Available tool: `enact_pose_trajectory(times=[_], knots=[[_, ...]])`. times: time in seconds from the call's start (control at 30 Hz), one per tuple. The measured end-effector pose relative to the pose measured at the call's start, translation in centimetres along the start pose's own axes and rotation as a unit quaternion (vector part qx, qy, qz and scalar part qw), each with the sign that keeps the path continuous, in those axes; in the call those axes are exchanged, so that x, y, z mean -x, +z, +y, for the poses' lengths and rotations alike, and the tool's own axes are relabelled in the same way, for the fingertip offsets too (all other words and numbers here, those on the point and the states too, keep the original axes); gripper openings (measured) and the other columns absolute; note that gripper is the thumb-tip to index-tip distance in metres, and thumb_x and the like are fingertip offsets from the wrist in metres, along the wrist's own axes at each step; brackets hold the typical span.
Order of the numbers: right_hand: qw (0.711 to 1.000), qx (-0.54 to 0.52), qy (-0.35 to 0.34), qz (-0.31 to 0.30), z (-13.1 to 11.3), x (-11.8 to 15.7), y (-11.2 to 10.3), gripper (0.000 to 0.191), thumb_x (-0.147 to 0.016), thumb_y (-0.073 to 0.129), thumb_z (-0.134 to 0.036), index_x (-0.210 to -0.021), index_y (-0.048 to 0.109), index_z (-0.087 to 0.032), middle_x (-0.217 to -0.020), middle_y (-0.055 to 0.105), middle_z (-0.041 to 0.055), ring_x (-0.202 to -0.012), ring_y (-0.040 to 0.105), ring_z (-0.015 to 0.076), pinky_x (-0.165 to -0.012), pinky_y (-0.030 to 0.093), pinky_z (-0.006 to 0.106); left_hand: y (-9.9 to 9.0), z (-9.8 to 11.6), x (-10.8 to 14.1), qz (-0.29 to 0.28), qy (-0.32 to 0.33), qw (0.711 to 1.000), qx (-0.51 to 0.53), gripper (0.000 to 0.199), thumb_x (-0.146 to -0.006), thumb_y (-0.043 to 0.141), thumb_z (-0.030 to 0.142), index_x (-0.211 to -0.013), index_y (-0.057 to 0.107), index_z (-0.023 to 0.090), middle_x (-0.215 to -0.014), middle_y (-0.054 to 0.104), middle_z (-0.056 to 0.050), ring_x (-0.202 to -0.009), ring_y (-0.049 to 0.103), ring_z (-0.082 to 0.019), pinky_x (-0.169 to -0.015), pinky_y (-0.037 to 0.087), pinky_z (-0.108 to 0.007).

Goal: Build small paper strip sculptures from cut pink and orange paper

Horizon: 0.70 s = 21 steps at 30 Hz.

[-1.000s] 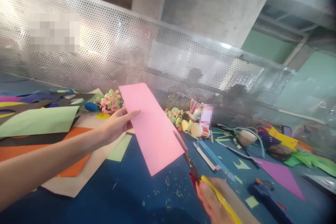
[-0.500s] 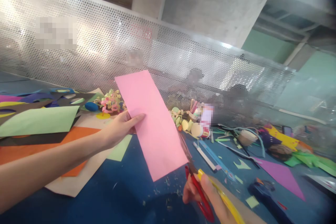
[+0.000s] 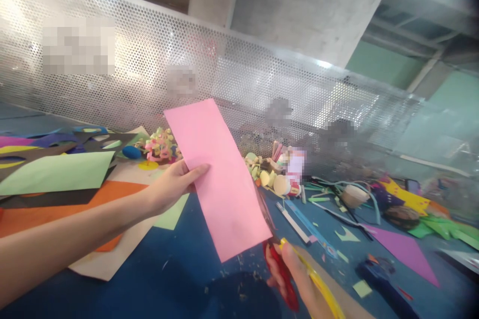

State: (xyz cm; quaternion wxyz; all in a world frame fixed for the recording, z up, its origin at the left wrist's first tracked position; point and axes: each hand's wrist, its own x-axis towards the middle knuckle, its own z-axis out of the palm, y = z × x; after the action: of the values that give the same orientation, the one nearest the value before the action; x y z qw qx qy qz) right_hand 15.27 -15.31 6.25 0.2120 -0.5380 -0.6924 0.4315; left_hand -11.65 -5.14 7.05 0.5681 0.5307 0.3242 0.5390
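Note:
My left hand pinches a long pink sheet of paper by its left edge, thumb on the front face and fingers behind. The sheet is held up, tilted, above the blue table. My right hand grips scissors with one red handle and one yellow handle. The blades run along the sheet's lower right edge, partly hidden behind it, near its bottom right corner. Whether they touch the paper I cannot tell.
Coloured sheets, including a light green sheet and an orange sheet, lie left. A blue ruler, a purple sheet and a dark blue tool lie right. A perforated metal screen stands behind.
The red and yellow scissor handles look slightly shifted, with the red one closer to the sheet's corner. The pink sheet has moved very slightly right and down.

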Motion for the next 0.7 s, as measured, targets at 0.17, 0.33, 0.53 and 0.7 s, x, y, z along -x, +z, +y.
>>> enact_pose_trajectory(times=[0.17, 0.33, 0.53, 0.7], knots=[[1.0, 0.008, 0.004, 0.004, 0.5, 0.1, 0.4, 0.027, -0.087, 0.05, -0.031, -0.109, 0.054, -0.017, -0.111, 0.056, 0.0055, -0.093, 0.057, 0.0197, -0.077, 0.049, 0.037, 0.0, 0.0, -0.1, -0.003, -0.003, 1.0, 0.009, 0.03, -0.076, 0.061, 0.033, -0.103, 0.062, 0.02, -0.11, 0.064, -0.007, -0.089, 0.064, -0.02, -0.073, 0.054, -0.029], [1.0, 0.017, 0.001, 0.013, 0.6, -0.1, 0.6, 0.028, -0.087, 0.051, -0.031, -0.11, 0.054, -0.016, -0.111, 0.056, 0.0054, -0.093, 0.057, 0.0206, -0.078, 0.049, 0.038, 0.0, 0.1, 0.0, 0.001, -0.005, 1.0, 0.011, 0.031, -0.075, 0.062, 0.032, -0.104, 0.062, 0.019, -0.11, 0.064, -0.009, -0.089, 0.064, -0.021, -0.072, 0.054, -0.029], [1.0, 0.022, 0.0, 0.02, 1.1, 0.0, 0.7, 0.027, -0.087, 0.049, -0.031, -0.11, 0.054, -0.017, -0.113, 0.055, 0.0056, -0.094, 0.057, 0.0201, -0.079, 0.048, 0.038, 0.0, 0.2, 0.0, -0.004, -0.013, 1.0, 0.003, 0.03, -0.076, 0.062, 0.032, -0.103, 0.063, 0.02, -0.111, 0.064, -0.008, -0.089, 0.063, -0.02, -0.071, 0.054, -0.027], [1.0, 0.016, 0.007, 0.023, 1.6, 0.2, 0.9, 0.027, -0.087, 0.05, -0.03, -0.11, 0.054, -0.017, -0.113, 0.055, 0.006, -0.094, 0.057, 0.0194, -0.079, 0.049, 0.038, 0.1, 0.3, 0.1, -0.003, -0.016, 1.0, 0.008, 0.03, -0.076, 0.062, 0.032, -0.103, 0.063, 0.02, -0.109, 0.065, -0.008, -0.089, 0.064, -0.02, -0.071, 0.054, -0.027]])
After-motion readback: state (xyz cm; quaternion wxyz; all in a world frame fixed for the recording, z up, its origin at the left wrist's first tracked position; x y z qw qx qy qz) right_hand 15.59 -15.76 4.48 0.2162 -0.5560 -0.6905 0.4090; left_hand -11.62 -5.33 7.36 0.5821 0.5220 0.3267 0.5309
